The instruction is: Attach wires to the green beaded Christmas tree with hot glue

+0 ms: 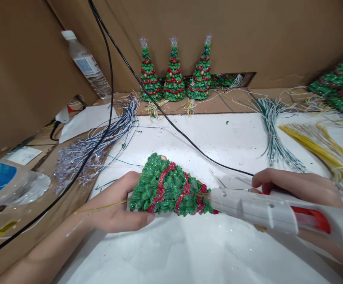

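My left hand grips the base of a glittery green Christmas tree figurine with red garlands, lying on its side, its narrow end to the right. A thin yellow wire runs from its base across my wrist. My right hand is closed round a white glue gun with a red window and a wire stand at the front. The gun's nozzle is at the upper part of the figurine; whether they touch I cannot tell. My right fingers are partly hidden behind the gun.
Three finished-looking trees with clear stars stand at the back. Wire bundles lie around: blue-white with clear stars at left, green-white and yellow-white at right. A black cable crosses the work area. Plastic bottles are on the left.
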Available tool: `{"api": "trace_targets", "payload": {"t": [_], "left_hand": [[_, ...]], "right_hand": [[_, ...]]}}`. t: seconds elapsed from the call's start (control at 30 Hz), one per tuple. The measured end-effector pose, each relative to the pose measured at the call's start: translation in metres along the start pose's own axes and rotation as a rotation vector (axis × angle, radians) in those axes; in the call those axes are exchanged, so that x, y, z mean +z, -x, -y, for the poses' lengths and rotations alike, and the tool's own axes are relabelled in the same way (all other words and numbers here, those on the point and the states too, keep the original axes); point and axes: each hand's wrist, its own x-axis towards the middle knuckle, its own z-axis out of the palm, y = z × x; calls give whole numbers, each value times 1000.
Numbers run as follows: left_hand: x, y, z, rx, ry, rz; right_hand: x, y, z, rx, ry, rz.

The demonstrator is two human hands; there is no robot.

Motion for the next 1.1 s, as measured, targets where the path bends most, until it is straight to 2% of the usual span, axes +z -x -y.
{"api": "trace_targets", "payload": {"t": [0.33,0.7,0.8,0.93,1.1], "left_hand": [[1,1,1,0,-3,-4],[3,-1,11,83,81,10],[3,-1,9,65,79,4],[3,-1,6,26,80,-1],[3,-2,6,9,137,9]], "right_hand": [[0,-2,-1,-3,23,21],[4,3,-4,0,4,-3],[3,2,-2,-27,-48,27],[8,4,-2,28,-52,-5],[12,5,-3,1,-43,-13]]}}
